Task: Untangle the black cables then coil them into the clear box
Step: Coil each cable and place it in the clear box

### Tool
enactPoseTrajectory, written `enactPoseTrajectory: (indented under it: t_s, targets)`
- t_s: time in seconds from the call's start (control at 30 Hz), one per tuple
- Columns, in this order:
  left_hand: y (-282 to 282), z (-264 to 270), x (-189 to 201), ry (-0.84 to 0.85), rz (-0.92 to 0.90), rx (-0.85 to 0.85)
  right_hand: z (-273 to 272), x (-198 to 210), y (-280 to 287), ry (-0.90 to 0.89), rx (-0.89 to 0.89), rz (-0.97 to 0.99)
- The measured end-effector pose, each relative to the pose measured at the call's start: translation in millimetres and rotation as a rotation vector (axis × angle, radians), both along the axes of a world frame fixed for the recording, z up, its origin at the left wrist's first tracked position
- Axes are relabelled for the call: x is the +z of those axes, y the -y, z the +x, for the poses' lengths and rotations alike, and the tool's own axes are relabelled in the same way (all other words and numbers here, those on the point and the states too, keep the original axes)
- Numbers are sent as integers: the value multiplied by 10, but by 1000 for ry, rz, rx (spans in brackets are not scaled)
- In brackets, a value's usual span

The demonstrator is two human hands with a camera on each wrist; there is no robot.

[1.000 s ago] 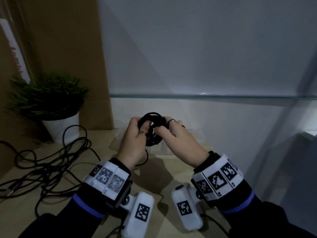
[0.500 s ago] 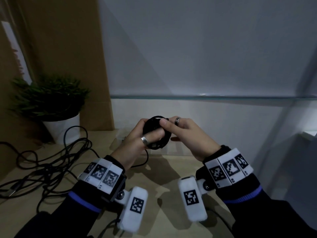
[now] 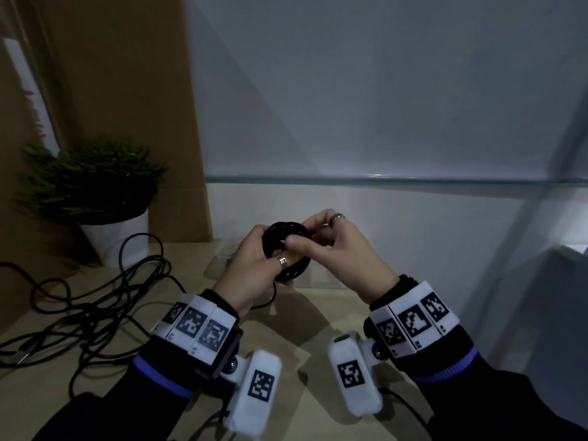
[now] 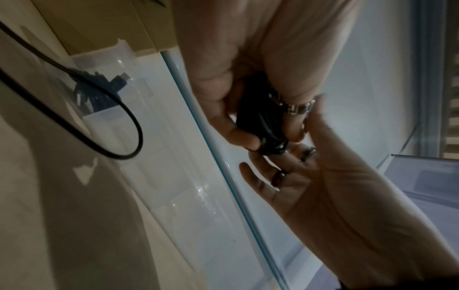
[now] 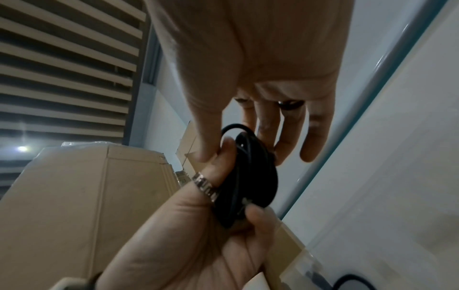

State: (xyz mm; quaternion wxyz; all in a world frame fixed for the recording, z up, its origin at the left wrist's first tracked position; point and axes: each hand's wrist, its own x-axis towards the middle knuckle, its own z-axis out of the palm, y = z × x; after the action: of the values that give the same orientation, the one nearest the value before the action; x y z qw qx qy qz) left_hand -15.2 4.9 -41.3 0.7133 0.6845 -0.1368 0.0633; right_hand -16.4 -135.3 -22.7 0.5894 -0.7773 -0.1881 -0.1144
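Observation:
A small coil of black cable (image 3: 288, 249) is held up above the wooden table. My left hand (image 3: 270, 253) grips its lower left side, thumb across the front. From the right, my right hand (image 3: 302, 235) pinches the coil's top edge between thumb and fingers. A loose tail hangs down under the left hand. In the left wrist view the coil (image 4: 258, 109) sits in the left hand (image 4: 268, 135). Behind it stands the clear box (image 4: 106, 82) with a coiled cable inside. In the right wrist view the right hand (image 5: 248, 147) closes on the coil (image 5: 250, 182).
A tangle of black cables (image 3: 79, 300) lies on the table (image 3: 318, 313) to the left. A potted plant (image 3: 111, 237) stands at the back left beside a cardboard panel (image 3: 127, 90). A glass shelf edge (image 3: 381, 179) runs across above the hands.
The loose bundle has become a tidy ring. The left thumb now lies across its front, and the right hand has shifted to pinch its top edge. Both wrists moved slightly right.

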Motion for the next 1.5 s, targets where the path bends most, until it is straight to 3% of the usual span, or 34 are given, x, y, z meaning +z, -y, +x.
enactPoseTrajectory:
  t_s: [0.1, 0.23, 0.4, 0.6, 0.77, 1.07, 1.3, 1.5]
  targets:
    - [-1, -21, -2, 26, 9, -24, 11, -14, 21, -54, 50, 85]
    - [-24, -28, -9, -29, -22, -183, 18, 12, 81, -162, 151, 231]
    - [-46, 3, -4, -106, -58, -270, 28, -14, 58, -167, 126, 183]
    - [-52, 13, -4, -124, -129, -292, 75, -24, 74, -3, -68, 109]
    - [-52, 21, -12, -124, -134, -271, 69, -3, 87, -1, -2, 115]
    - [-60, 108, -109, -60, 24, -170, 81, -16, 104, -22, 88, 103]
    - [-84, 74, -96, -47, 124, -255, 92, -57, 110, -83, 122, 94]
    - [-114, 43, -94, -192, -47, -466, 120, -79, 156, -136, 134, 77]
